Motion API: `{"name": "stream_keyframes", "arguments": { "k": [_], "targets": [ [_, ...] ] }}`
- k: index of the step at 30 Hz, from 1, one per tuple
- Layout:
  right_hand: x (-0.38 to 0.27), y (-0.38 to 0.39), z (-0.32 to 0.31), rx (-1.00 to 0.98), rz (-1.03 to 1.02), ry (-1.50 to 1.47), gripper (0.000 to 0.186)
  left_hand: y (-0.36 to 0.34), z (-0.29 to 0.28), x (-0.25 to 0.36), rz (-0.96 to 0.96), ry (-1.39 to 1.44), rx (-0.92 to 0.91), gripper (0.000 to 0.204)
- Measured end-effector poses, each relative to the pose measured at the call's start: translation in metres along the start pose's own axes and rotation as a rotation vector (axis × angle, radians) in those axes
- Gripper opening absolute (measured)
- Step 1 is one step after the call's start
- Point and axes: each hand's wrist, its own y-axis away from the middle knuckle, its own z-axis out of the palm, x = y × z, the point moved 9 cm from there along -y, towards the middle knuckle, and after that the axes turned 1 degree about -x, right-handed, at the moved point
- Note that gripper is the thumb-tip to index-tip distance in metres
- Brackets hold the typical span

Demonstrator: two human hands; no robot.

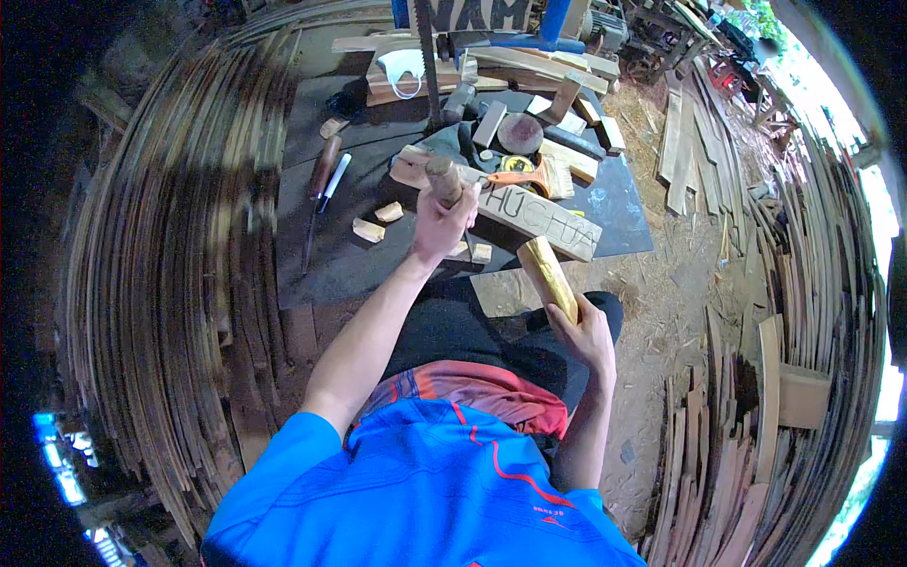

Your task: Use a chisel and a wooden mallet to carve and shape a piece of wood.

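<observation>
My left hand (441, 225) is closed around the upright wooden handle (444, 180) of what looks like a chisel, at the left part of a lettered wooden board (543, 222). A thin dark tip shows just below that hand; where it touches is hidden. Dark letters run along the board's face. To the right and nearer me, my right hand (588, 333) grips a short yellowish wooden block (548, 274), tilted up and apart from the handle. Small wood offcuts (368, 230) lie left of my left hand.
A white-and-black marker (334, 181) and a brown-handled tool (322, 170) lie on the dark work surface (354, 269). Behind the board are an orange-handled paintbrush (529, 178), a tape measure (516, 164) and a round block (521, 133). A saw blade (427, 61) stands upright. Timber stacks (170, 236) flank me.
</observation>
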Motion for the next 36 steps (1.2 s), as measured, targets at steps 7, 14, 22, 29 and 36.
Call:
{"name": "stream_keyframes", "arguments": {
  "k": [7,14,22,29,36],
  "targets": [
    [-0.002,-0.001,0.002,-0.006,-0.018,0.007,0.047,-0.006,0.014,0.014,0.041,-0.018,-0.058,0.023],
    [0.006,0.002,0.007,-0.024,0.01,-0.02,0.049,0.012,0.008,-0.001,-0.044,0.055,-0.162,0.018],
    [-0.004,-0.002,-0.001,0.035,-0.001,-0.061,0.044,0.028,0.006,0.008,0.035,0.036,-0.026,0.019],
    [-0.021,0.0,-0.004,0.097,-0.056,-0.198,0.037,0.053,0.028,-0.011,0.127,-0.039,-0.234,0.022],
    [0.015,-0.001,0.01,0.008,-0.059,-0.127,0.038,0.073,0.065,0.001,0.325,-0.392,-0.412,0.021]
  ]
}}
